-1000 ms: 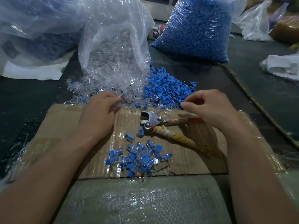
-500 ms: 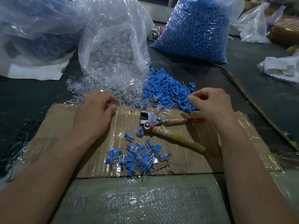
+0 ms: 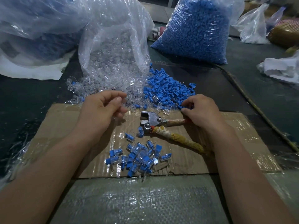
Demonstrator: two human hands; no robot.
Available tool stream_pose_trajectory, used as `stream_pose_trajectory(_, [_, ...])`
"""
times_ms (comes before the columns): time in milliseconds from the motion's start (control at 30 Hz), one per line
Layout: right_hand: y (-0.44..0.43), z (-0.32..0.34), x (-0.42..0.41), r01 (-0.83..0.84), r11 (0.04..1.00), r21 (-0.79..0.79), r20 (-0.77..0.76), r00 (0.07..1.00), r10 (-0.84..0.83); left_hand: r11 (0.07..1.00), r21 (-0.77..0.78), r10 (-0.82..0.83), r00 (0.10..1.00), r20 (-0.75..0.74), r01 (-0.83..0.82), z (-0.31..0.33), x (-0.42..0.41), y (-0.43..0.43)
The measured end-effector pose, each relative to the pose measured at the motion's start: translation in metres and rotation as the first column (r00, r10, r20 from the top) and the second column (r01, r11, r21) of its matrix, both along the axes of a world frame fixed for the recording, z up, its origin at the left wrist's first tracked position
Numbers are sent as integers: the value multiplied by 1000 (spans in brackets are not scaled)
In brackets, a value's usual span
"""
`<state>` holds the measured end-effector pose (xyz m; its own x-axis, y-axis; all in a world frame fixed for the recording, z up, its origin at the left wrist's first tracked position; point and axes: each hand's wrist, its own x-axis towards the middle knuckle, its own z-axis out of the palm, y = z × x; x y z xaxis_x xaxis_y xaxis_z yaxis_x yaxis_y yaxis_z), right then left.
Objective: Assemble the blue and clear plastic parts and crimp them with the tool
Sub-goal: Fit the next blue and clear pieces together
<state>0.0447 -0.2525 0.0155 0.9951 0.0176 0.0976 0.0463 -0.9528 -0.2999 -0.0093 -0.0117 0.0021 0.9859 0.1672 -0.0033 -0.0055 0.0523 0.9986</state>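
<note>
On dark table [image 3: 32,102], taped cardboard [image 3: 234,126], bagged blue parts [image 3: 194,29]

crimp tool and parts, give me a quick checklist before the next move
1. Is the left hand loaded from the clear pile: cannot tell; its fingers are curled and nothing shows plainly.
2. Does the right hand have a piece from the blue pile: cannot tell; its fingertips are at the pile's edge.
3. Is the crimp tool within reach: ok, it lies on the cardboard between the hands.
4. Are both piles stocked: ok.
5. Are the assembled pieces out of the way: ok, they are heaped nearer the person.
</note>
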Motion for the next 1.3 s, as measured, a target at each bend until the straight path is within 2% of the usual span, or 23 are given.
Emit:
stream_pose_trajectory(167, [0,1,-2,-15,1000,23,28,1000,14,999,-18,-46,996,-78,45,0,1,4])
stream_pose_trajectory(300, [1,3,-3,-20,998,66,70,997,16,999,-12,-31,999,-32,30,0,1,3])
stream_pose_trajectory(500, [3,10,-11,-66,951,302,195,981,6,997,-68,-48,998,-32,45,3,-1,1])
stream_pose_trajectory(700, [13,16,-19,-114,868,484,228,974,1,998,22,-63,998,-20,63,8,0,0])
stream_pose_trajectory(800, [20,19,-24,-176,803,569,213,975,63,984,174,-42,999,24,37,7,-1,0])
stream_pose_trajectory(867, [26,20,-28,-220,775,593,198,972,125,976,212,-61,997,46,50,7,-2,1])
stream_pose_trajectory(1000, [38,21,-35,-276,727,629,184,961,206,983,154,-110,993,35,103,6,-3,-1])
stream_pose_trajectory(1133, [45,21,-39,-288,695,659,160,956,244,972,209,-117,992,48,105,7,-4,-1])
stream_pose_trajectory(1300, [50,20,-42,-306,686,660,142,948,286,984,92,-152,988,15,150,7,-5,-2])
